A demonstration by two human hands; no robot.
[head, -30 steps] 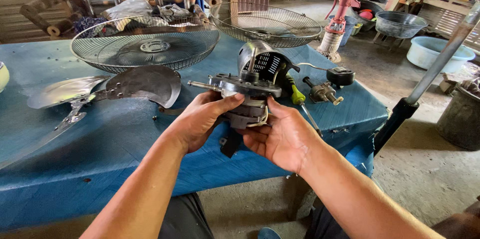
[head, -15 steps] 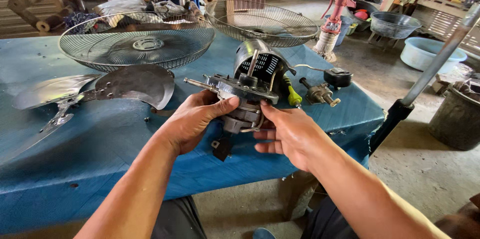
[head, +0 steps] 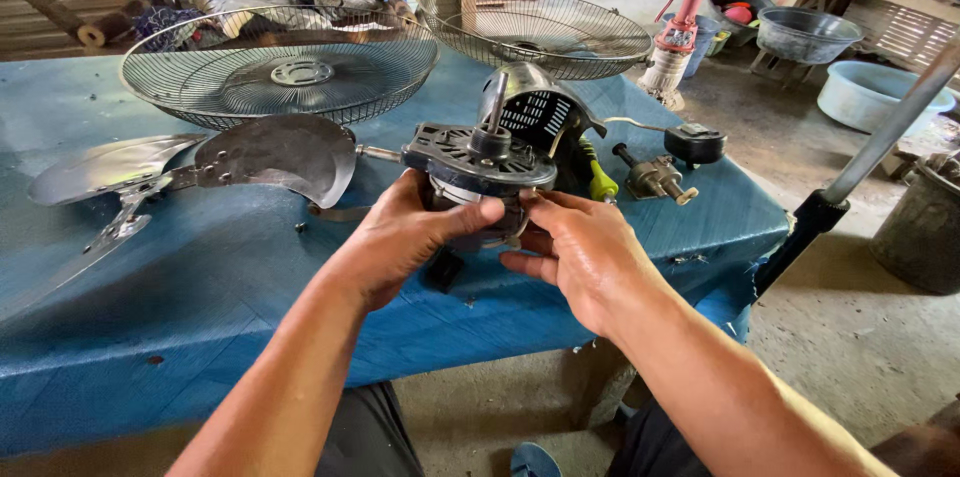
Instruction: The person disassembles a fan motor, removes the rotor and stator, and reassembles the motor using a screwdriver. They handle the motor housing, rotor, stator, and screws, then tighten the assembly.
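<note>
A dark fan motor with a round vented plate and a short shaft on top sits near the front edge of the blue-covered table. My left hand grips its left side, thumb lying across the front below the plate. My right hand holds the right side, fingertips pinched at the plate's rim. Behind the motor lies its black slotted rear cover.
Two wire fan guards lie at the back of the table, metal fan blades at left. A yellow-handled screwdriver, a small brass-tipped part and a black knob lie right. A grey pole leans at the table's right corner.
The motor has been turned so its round plate now faces up and sits more level. Both hands stayed on it; my right fingers moved up to the plate's rim.
</note>
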